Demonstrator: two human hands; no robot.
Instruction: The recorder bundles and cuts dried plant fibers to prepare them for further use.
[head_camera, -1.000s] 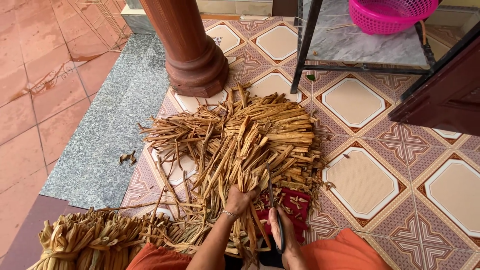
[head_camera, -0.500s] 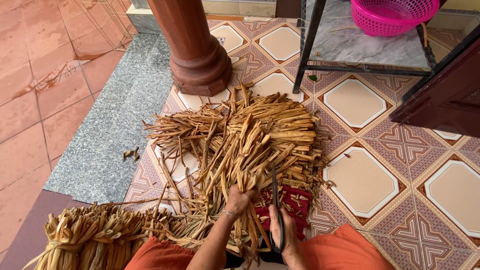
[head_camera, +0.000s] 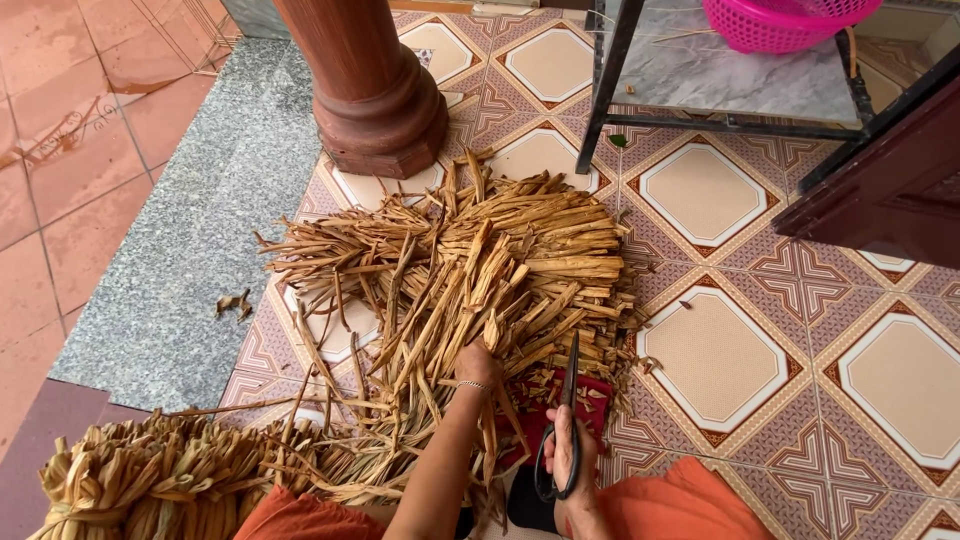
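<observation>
A big loose heap of dried tan leaf strips (head_camera: 480, 260) lies on the patterned tiled floor (head_camera: 715, 360) in front of me. My left hand (head_camera: 478, 362), a bracelet on its wrist, reaches into the near edge of the heap and grips some strips. My right hand (head_camera: 567, 455) holds black scissors (head_camera: 566, 410) by the loops, blades pointing away toward the heap. A dark red cloth (head_camera: 590, 400) lies under the scissors. My knees in orange cloth (head_camera: 690, 505) show at the bottom edge.
A tied bundle of dried strips (head_camera: 150, 480) lies at bottom left. A reddish round pillar (head_camera: 375, 95) stands beyond the heap. At top right are a metal-framed stone shelf (head_camera: 720, 75) with a pink basket (head_camera: 790, 20) and dark wooden furniture (head_camera: 885, 185). A grey granite step (head_camera: 190, 230) runs along the left.
The view has shifted slightly downward. My right hand has raised the scissors a little toward the heap, while my left hand stays in the strips.
</observation>
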